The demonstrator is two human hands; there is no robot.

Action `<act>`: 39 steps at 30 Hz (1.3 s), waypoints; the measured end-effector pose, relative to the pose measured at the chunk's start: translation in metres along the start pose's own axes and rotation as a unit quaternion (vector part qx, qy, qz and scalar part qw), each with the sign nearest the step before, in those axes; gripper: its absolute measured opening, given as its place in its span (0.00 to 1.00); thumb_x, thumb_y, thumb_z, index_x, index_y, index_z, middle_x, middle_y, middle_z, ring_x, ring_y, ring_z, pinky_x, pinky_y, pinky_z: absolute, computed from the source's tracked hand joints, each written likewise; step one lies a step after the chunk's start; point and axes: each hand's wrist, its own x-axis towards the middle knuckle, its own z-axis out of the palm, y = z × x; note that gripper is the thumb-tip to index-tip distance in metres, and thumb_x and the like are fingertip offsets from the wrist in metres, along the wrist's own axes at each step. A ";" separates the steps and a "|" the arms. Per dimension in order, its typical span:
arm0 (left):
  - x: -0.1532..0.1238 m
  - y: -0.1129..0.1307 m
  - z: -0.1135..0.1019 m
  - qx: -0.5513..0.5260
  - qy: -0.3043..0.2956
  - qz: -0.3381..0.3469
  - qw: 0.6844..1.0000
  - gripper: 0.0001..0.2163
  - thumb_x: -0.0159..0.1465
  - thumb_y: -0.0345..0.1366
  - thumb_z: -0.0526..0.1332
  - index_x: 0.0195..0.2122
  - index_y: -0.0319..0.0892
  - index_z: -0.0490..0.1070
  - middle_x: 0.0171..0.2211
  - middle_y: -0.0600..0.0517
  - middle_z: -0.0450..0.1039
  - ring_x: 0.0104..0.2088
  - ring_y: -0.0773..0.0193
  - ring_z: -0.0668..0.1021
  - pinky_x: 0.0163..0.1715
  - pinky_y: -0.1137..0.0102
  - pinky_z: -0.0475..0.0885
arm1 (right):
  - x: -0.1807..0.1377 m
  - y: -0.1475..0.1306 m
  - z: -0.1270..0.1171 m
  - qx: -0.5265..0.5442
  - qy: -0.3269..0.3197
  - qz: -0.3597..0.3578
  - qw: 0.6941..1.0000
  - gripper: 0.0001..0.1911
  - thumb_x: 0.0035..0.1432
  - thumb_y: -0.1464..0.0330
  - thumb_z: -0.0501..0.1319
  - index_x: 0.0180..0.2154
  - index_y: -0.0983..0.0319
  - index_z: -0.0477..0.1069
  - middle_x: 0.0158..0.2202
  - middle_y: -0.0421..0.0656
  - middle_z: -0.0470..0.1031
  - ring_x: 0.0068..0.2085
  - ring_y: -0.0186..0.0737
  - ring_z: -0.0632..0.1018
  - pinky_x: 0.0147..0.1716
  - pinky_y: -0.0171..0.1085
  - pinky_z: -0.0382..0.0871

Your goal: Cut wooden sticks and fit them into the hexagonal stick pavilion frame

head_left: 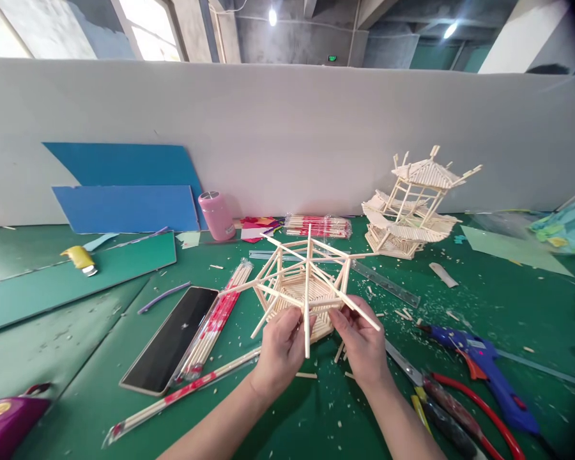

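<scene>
L hand (pixel 280 348) and R hand (pixel 361 342) both on the stick frame (pixel 306 281), a six-sided build of pale sticks sitting mid-table on the green mat (pixel 316 415), just far of the hands. L fingers closed round the frame's near edge by an upright stick; R thumb and fingers pinch a slanted stick on its near-right side. Containers: clear sleeve pack (pixel 215 322) left of the frame, full of sticks w/ red print, beside a dark phone (pixel 172 335); second sleeve pack (pixel 319 225) far behind the frame, also w/ sticks in it; pink flask (pixel 216 215) far left, lid on, contents not visible. Finished pagoda model (pixel 412 204) far right. Blue glue gun (pixel 483 367) and red-handled cutters (pixel 464 409) near right, steel ruler (pixel 386 284) btwn frame and gun.
</scene>
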 end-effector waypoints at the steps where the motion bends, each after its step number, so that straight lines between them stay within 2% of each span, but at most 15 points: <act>1: 0.000 -0.001 0.001 0.002 -0.001 0.000 1.000 0.11 0.62 0.30 0.53 0.21 0.41 0.60 0.18 0.56 0.58 0.19 0.69 0.62 0.20 0.73 0.58 | 0.001 0.001 -0.001 0.004 -0.002 0.002 1.000 0.07 0.52 0.64 0.62 0.33 0.59 0.68 0.25 0.34 0.61 0.26 0.30 0.62 0.25 0.31 0.58; 14: -0.003 -0.001 0.006 0.027 -0.005 -0.016 0.999 0.09 0.59 0.32 0.55 0.21 0.42 0.61 0.20 0.54 0.63 0.21 0.67 0.65 0.21 0.73 0.61 | 0.000 0.004 -0.014 -0.011 -0.010 0.008 1.000 0.12 0.50 0.64 0.63 0.37 0.61 0.71 0.27 0.38 0.68 0.29 0.35 0.67 0.29 0.35 0.62; 21: 0.000 0.002 0.007 0.030 0.017 -0.033 0.999 0.12 0.58 0.33 0.56 0.18 0.42 0.60 0.17 0.56 0.59 0.19 0.68 0.63 0.19 0.74 0.58 | 0.003 0.004 -0.015 -0.027 -0.007 -0.010 1.000 0.09 0.50 0.64 0.63 0.35 0.61 0.72 0.27 0.39 0.69 0.28 0.35 0.67 0.28 0.35 0.62; 27: 0.000 0.000 0.006 0.018 0.002 -0.037 0.999 0.09 0.59 0.33 0.56 0.22 0.39 0.67 0.20 0.52 0.66 0.21 0.66 0.68 0.22 0.73 0.63 | 0.007 0.006 -0.015 -0.033 0.008 -0.028 0.999 0.08 0.48 0.64 0.64 0.33 0.60 0.74 0.26 0.38 0.67 0.27 0.35 0.67 0.28 0.35 0.62; 33: -0.001 -0.002 0.005 0.012 -0.008 -0.052 0.999 0.10 0.59 0.35 0.57 0.23 0.38 0.68 0.23 0.50 0.70 0.24 0.65 0.71 0.23 0.72 0.65 | 0.005 0.002 -0.012 -0.029 0.017 -0.019 0.999 0.10 0.48 0.63 0.64 0.33 0.61 0.73 0.26 0.38 0.67 0.27 0.34 0.68 0.26 0.34 0.63; 36: -0.002 -0.003 0.005 0.015 -0.008 -0.060 0.998 0.08 0.59 0.35 0.58 0.25 0.38 0.69 0.22 0.51 0.70 0.23 0.65 0.71 0.23 0.72 0.65 | 0.000 -0.002 -0.012 -0.026 0.040 -0.001 0.999 0.13 0.48 0.63 0.64 0.37 0.61 0.71 0.26 0.38 0.67 0.27 0.34 0.67 0.25 0.33 0.62; 39: -0.002 0.000 0.004 0.016 -0.003 -0.066 0.998 0.08 0.58 0.36 0.59 0.25 0.39 0.70 0.23 0.51 0.71 0.25 0.64 0.72 0.24 0.72 0.66 | -0.008 -0.006 -0.010 -0.021 0.077 0.014 0.997 0.11 0.50 0.63 0.62 0.35 0.62 0.70 0.25 0.38 0.67 0.25 0.33 0.66 0.22 0.32 0.61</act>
